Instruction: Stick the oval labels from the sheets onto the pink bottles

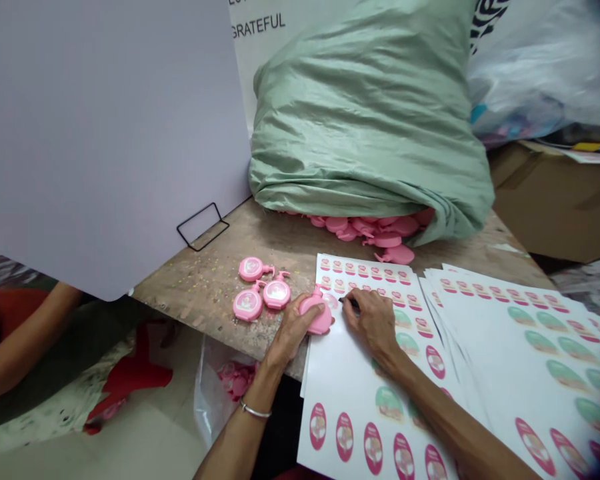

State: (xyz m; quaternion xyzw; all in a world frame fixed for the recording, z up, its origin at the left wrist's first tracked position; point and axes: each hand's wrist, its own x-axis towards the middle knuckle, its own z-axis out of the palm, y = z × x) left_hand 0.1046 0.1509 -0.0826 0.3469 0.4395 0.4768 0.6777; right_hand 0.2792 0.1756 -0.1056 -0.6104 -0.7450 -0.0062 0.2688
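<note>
1. Nearest, the sticker sheet point(340, 373) is thin paper, probably easy to crease and best taken by its edges.
2. Over its left edge, the left hand point(294, 327) pinches a pink pump bottle point(316, 318); it looks light, stiff and perhaps slippery, best held around the flat body, clear of the slim pump top point(319, 291).
3. The right hand point(373, 320) pinches a small dark tool point(349, 302) beside that bottle.
4. Farther left, three labelled bottles point(277, 293) lie on the table point(200, 293).
5. Beyond, more pink bottles point(397, 255) spill from a soft green sack point(365, 120).
</note>
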